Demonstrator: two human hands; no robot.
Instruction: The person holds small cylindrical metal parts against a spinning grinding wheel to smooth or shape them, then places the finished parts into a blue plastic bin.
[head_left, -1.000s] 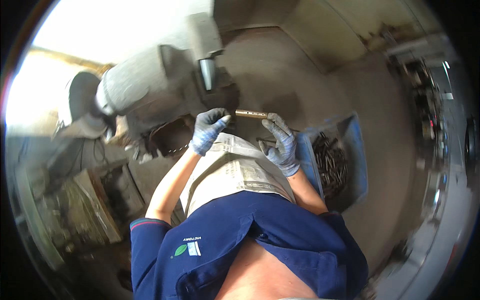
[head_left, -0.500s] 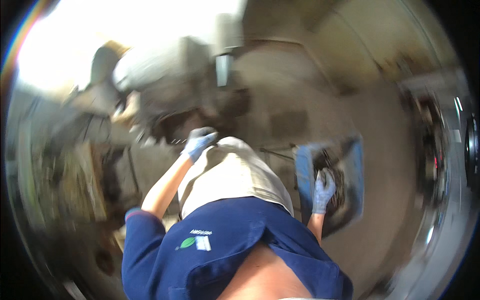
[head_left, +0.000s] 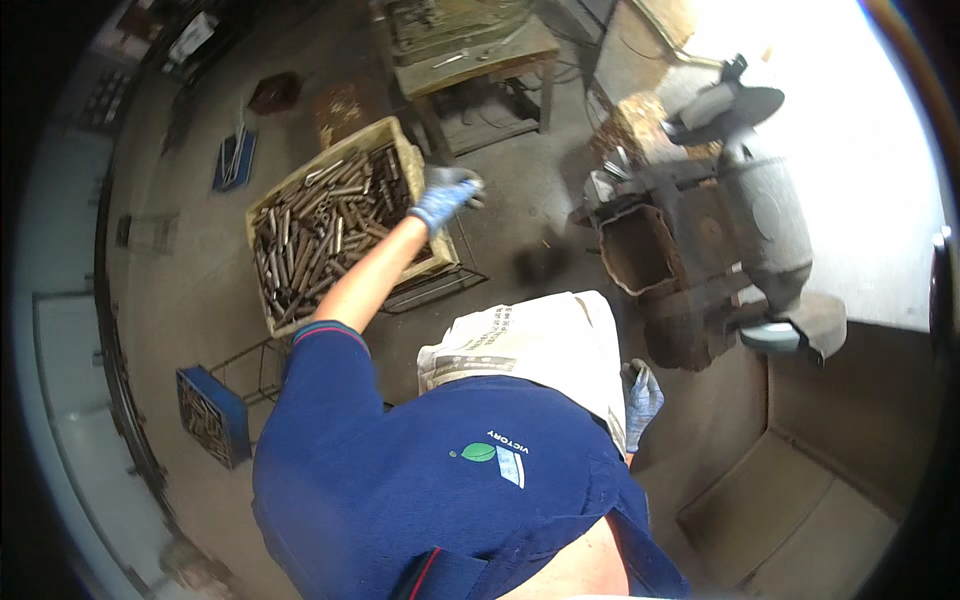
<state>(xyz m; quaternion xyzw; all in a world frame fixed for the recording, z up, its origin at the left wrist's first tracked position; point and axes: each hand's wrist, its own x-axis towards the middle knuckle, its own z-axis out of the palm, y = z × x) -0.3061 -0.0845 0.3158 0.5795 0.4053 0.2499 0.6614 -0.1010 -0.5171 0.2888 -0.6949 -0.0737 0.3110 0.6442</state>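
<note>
My left hand (head_left: 447, 203), in a blue-grey glove with dark finger coating, reaches out over the right rim of a yellowish crate (head_left: 402, 140). Its fingers are loosely bent and apart, and I make out nothing in them. Rusty metal tubes or rods (head_left: 325, 225) fill the crate in a jumbled heap. My right hand (head_left: 643, 402), gloved alike, hangs low at my right side beside the pale apron (head_left: 540, 335). The apron partly covers that hand; its visible fingers are slightly apart, with nothing seen between them.
A grinding or polishing machine (head_left: 765, 215) with a dark open box (head_left: 638, 250) stands to my right. A blue bin of metal pieces (head_left: 215, 415) is at lower left on a wire stand. A worktable (head_left: 480, 65) stands ahead; another blue bin (head_left: 233, 160) lies far left.
My body has turned, bringing the crate to the left and the machine to the right. My right hand has left the blue bin and hangs at my side; my left arm extends toward the crate.
</note>
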